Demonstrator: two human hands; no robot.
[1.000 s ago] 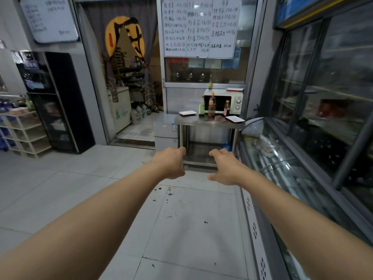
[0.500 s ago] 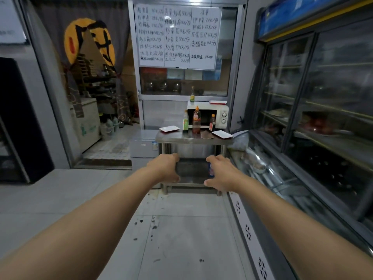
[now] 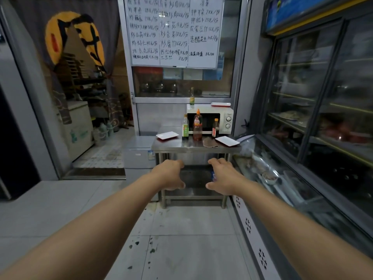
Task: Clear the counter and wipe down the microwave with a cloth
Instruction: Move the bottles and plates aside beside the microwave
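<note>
On the stainless steel bench (image 3: 171, 147) ahead stands the white microwave (image 3: 220, 118), its door partly hidden by three sauce bottles (image 3: 197, 126). A brown cloth (image 3: 210, 142) lies between two white rectangular plates (image 3: 167, 135). The left hand (image 3: 168, 174) and right hand (image 3: 223, 176) reach forward, fingers loosely curled, holding nothing, well apart from the bench. Bottle labels are unreadable.

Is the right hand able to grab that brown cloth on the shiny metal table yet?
Probably not yet. The right hand hangs low before the steel table, short of the brown cloth; nothing blocks the way.
</note>
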